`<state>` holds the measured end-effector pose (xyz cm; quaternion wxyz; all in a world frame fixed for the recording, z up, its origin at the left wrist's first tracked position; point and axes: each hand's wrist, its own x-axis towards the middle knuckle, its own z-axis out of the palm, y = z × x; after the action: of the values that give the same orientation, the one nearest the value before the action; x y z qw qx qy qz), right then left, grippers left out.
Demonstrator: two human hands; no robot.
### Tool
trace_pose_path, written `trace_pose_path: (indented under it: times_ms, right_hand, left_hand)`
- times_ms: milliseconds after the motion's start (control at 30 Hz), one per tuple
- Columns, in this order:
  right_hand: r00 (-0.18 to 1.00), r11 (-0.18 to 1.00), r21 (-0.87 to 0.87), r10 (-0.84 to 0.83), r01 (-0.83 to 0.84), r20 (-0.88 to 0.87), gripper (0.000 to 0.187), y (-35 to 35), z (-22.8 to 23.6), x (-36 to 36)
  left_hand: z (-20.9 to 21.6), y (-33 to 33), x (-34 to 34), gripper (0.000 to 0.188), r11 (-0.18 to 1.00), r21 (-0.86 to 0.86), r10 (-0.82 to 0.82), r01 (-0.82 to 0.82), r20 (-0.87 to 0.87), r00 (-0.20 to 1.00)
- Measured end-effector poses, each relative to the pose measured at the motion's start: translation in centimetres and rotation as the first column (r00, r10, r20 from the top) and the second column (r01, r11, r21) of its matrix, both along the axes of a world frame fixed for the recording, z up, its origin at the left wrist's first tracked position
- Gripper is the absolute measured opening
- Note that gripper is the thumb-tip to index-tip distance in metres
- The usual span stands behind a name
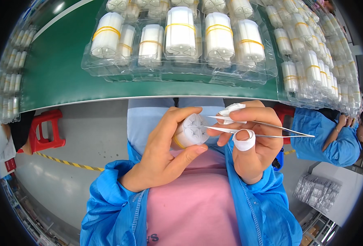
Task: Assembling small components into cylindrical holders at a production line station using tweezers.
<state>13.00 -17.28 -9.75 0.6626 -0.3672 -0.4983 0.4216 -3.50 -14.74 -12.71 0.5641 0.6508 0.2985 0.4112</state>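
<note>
My left hand (165, 151) is wrapped round a white cylindrical bundle (194, 130) with a yellow rubber band about it. The end of the bundle faces right and shows several folded, petal-like sections. In my right hand (255, 143) is a pair of silver tweezers (267, 135), its two tips apart and close to that end. Whether the tips touch the bundle, I cannot tell. White tape wraps my right thumb, and more white wrapping (231, 111) covers a fingertip. Both hands are above my lap, in front of the table edge.
A clear plastic tray (177, 76) of banded white bundles stands on the green table (58, 78). More trays (312, 78) are stacked at the right and far left. Red stools (48, 130) and people in work clothes (324, 135) are at both sides. A white side table (345, 184) carries clear packages.
</note>
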Motion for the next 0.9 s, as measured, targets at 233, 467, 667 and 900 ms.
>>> trace_pose_path:
  times_ms: [233, 467, 667, 900]
  right_hand:
    - [0.996, 0.999, -0.022, -0.029, 0.031, 0.085, 0.018, -0.1, 0.0, 0.5]
    - [0.987, 0.999, -0.028, 0.021, -0.017, 0.158, 0.014, 0.0, 0.8, 0.7]
    - [0.971, 0.999, -0.031, 0.024, -0.017, 0.239, 0.012, 0.0, 0.8, 0.5]
    - [0.931, 0.997, -0.016, 0.072, -0.071, 0.357, 0.012, 0.3, 1.0, 1.0]
  left_hand:
    - [0.1, 0.0, -0.1, 0.052, 1.000, -0.023, 0.004, -0.005, -0.010, 1.000]
    - [0.4, 0.1, -0.1, 0.051, 1.000, 0.013, 0.025, -0.025, -0.022, 0.999]
    - [0.2, 0.2, -0.2, 0.053, 0.992, 0.083, 0.100, -0.096, -0.041, 0.994]
    - [0.4, 0.1, -0.2, 0.052, 0.988, 0.107, 0.117, -0.110, -0.059, 0.991]
